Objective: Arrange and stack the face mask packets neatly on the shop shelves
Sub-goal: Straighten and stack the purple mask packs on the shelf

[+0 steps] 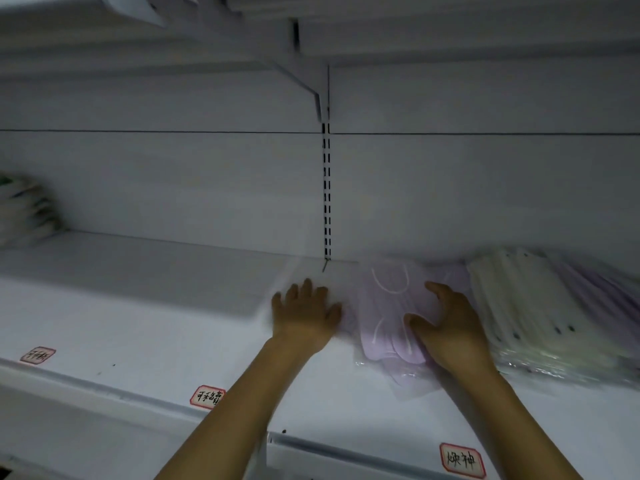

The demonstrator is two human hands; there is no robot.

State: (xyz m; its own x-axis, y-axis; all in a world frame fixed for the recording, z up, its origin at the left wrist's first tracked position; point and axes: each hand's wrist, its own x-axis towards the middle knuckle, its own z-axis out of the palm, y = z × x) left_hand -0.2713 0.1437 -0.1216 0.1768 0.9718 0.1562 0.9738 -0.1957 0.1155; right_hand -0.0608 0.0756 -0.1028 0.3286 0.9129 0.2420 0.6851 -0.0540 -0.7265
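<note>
- Both hands reach onto the white shelf (145, 306), one on either side of the lilac mask packets (384, 306).
- The left hand (304, 317) lies palm down with fingers spread and nearly straight, just left of the lilac packets. It seems to press on a clear, blurred bit of wrapping at their left edge; whether it truly touches the packets cannot be told.
- The right hand (450, 327) rests on the right part of the lilac packets, thumb out across the top one, fingers loosely bent over its far right edge. It looks more like pressing than a firm pinch.
- The lilac packets lie flat between the two hands, near the shelf's back wall, with their lower corners fanned towards the front edge. At least two overlap; blur hides the exact count.
- Just right of the right hand sits a slanted stack of pale cream-white packets (533, 317) in clear wrap, touching or nearly touching the lilac ones. Many thin edges show, too smeared to count, with a few more lilac edges behind them.
- Far to the left, well apart, a second pile of whitish packets (27, 209) leans against the wall.
- Three red-bordered handwritten labels show on the shelf's front: a left label (38, 355), a middle label (207, 397) and a right label (462, 460).
- One slotted upright (326, 192) runs up the back wall.
</note>
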